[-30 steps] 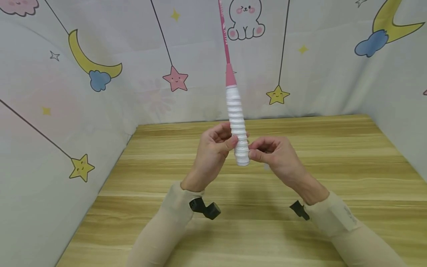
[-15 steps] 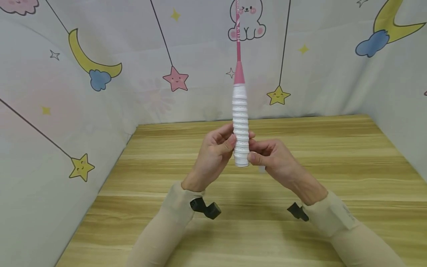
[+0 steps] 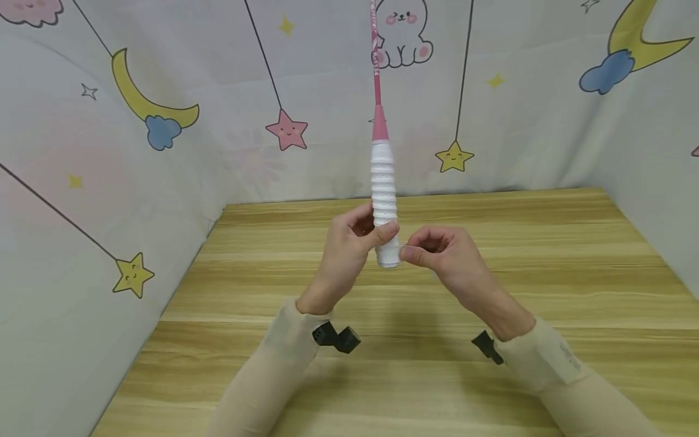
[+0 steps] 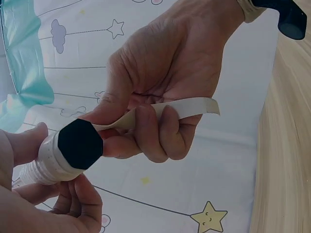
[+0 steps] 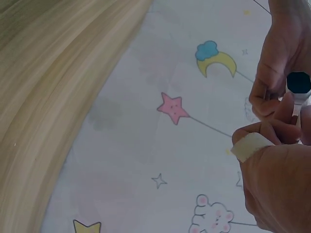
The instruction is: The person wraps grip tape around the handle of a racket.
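Observation:
A badminton racket stands almost upright in the head view, its pink shaft (image 3: 377, 88) running out of the top of the frame. White ridged grip tape covers its handle (image 3: 383, 182); toward the bottom the wrap looks smoother. My left hand (image 3: 349, 249) grips the lower handle, thumb across its front. Just right of the handle's lower end, my right hand (image 3: 450, 255) pinches the tape. In the left wrist view, the loose tape end (image 4: 192, 108) runs through the right hand's curled fingers beside the dark butt cap (image 4: 80, 144). The racket head is out of view.
A wood-grain table (image 3: 415, 376) lies beneath the hands. Behind it hangs a pale cloth (image 3: 327, 164) printed with stars, moons and a bear. Each forearm wears a sleeve with a small black camera (image 3: 335, 337) at the wrist.
The handle swung right, then back left, turning a little. My left thumb now lies across its front, lower on the wrap. The right hand stays close beside it with the tape.

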### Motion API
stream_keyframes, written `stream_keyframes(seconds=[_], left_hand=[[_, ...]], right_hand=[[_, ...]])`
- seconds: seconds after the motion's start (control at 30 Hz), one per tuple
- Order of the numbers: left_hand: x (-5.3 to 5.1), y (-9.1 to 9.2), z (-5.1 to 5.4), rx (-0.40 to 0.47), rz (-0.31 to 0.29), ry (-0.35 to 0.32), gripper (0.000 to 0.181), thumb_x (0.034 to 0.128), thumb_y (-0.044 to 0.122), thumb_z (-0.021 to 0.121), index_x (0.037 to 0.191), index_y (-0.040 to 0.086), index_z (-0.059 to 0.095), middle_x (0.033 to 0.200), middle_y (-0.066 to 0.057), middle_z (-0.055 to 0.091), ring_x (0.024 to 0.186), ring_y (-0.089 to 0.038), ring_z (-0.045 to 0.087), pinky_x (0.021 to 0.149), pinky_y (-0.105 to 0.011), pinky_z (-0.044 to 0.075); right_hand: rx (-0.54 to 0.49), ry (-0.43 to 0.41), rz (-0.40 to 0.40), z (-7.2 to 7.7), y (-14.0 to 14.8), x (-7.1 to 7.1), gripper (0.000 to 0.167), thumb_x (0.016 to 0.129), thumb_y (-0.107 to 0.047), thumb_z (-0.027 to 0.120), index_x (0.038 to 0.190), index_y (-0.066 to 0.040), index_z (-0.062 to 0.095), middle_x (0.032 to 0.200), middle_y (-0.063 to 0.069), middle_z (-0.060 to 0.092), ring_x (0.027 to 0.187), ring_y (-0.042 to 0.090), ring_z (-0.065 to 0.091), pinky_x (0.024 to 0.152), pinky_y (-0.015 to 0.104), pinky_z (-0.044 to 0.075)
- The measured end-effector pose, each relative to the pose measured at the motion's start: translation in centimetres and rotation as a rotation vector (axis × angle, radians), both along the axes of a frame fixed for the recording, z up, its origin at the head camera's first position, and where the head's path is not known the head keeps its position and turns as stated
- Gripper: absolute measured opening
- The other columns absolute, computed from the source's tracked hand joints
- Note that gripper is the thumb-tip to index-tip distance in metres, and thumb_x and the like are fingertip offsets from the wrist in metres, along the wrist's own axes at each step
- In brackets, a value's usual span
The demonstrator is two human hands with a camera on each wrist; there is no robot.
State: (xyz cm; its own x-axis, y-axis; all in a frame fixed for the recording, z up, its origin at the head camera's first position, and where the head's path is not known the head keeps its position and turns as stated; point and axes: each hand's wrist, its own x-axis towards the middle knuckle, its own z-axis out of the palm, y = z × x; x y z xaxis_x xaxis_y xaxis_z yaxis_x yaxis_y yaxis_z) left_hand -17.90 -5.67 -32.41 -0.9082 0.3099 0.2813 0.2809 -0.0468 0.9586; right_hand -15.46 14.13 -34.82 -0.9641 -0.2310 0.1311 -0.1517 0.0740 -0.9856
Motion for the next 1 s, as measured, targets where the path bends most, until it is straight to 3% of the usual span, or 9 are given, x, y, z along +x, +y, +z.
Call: stream_keyframes(seconds=[0.13,0.37,0.53,0.6,0.67,0.8,0.87,1.0], left_hand=[[-0.17,-0.07,-0.2,0.035,0.013,-0.01,0.034,0.1047,0.0,0.068,0.136,-0.012,0.065,0.109,-0.006,0.066,0.096,-0.011,0.061,0.084,-0.025,0.055],[-0.09,0.0,-0.17,0.087,-0.003,-0.036,0.034,0.1047,-0.003,0.065,0.136,-0.016,0.064,0.107,-0.003,0.066,0.095,-0.011,0.059,0.083,-0.024,0.054],[-0.11,-0.05,-0.13,0.157,-0.085,-0.075,0.039,0.1068,-0.007,0.059,0.144,-0.018,0.058,0.132,-0.018,0.067,0.1,-0.01,0.06,0.088,-0.022,0.055],[-0.11,-0.16,-0.18,0.182,-0.124,-0.086,0.047,0.1085,0.006,0.065,0.146,-0.019,0.055,0.145,-0.026,0.062,0.102,-0.009,0.059,0.089,-0.021,0.055],[-0.11,-0.25,-0.27,0.195,-0.156,-0.092,0.07,0.1035,0.03,0.074,0.148,-0.019,0.053,0.151,-0.027,0.059,0.103,-0.008,0.058,0.089,-0.02,0.054],[-0.16,-0.34,-0.34,0.204,-0.203,-0.102,0.116,0.0759,0.063,0.083,0.151,-0.018,0.05,0.134,-0.008,0.067,0.101,-0.008,0.057,0.089,-0.02,0.054],[-0.17,-0.42,-0.33,0.209,-0.22,-0.105,0.12,0.0741,0.066,0.084,0.152,-0.018,0.049,0.125,0.004,0.068,0.1,-0.007,0.059,0.088,-0.02,0.055],[-0.16,-0.67,-0.27,0.224,-0.269,-0.111,0.119,0.0761,0.063,0.083,0.154,-0.018,0.045,0.113,0.009,0.07,0.099,-0.007,0.063,0.09,-0.021,0.057]], right_hand=[[0.004,0.011,-0.01,-0.01,0.05,-0.03,0.013,0.099,-0.007,0.079,0.089,-0.015,0.076,0.087,-0.011,0.075,0.084,0.012,0.067,0.084,0.027,0.057],[-0.004,0.012,0.025,0.12,0.1,-0.19,0.02,0.099,-0.003,0.077,0.086,-0.018,0.076,0.084,-0.012,0.074,0.082,0.01,0.065,0.081,0.027,0.056],[-0.004,0.007,0.046,-0.04,0.26,-0.37,0.016,0.1,-0.006,0.078,0.088,-0.016,0.076,0.086,-0.011,0.075,0.083,0.01,0.066,0.08,0.027,0.056],[-0.025,0.001,0.063,-0.16,0.4,-0.45,0.01,0.099,-0.01,0.081,0.09,-0.013,0.077,0.087,-0.011,0.076,0.084,0.01,0.067,0.081,0.027,0.057],[-0.05,0.001,0.087,-0.27,0.55,-0.5,0.01,0.098,-0.016,0.083,0.093,-0.01,0.077,0.089,-0.01,0.077,0.085,0.01,0.069,0.082,0.027,0.058],[-0.084,0.015,0.12,-0.32,0.72,-0.44,0.02,0.096,-0.023,0.086,0.095,-0.006,0.077,0.091,-0.009,0.078,0.085,0.01,0.069,0.082,0.027,0.058],[-0.08,0.03,0.125,-0.24,0.67,-0.38,0.021,0.095,-0.025,0.086,0.096,-0.006,0.077,0.091,-0.009,0.078,0.085,0.01,0.069,0.081,0.026,0.058],[-0.062,0.07,0.125,-0.14,0.49,-0.3,0.018,0.095,-0.023,0.086,0.094,-0.008,0.077,0.089,-0.01,0.076,0.082,0.009,0.065,0.078,0.025,0.057]])
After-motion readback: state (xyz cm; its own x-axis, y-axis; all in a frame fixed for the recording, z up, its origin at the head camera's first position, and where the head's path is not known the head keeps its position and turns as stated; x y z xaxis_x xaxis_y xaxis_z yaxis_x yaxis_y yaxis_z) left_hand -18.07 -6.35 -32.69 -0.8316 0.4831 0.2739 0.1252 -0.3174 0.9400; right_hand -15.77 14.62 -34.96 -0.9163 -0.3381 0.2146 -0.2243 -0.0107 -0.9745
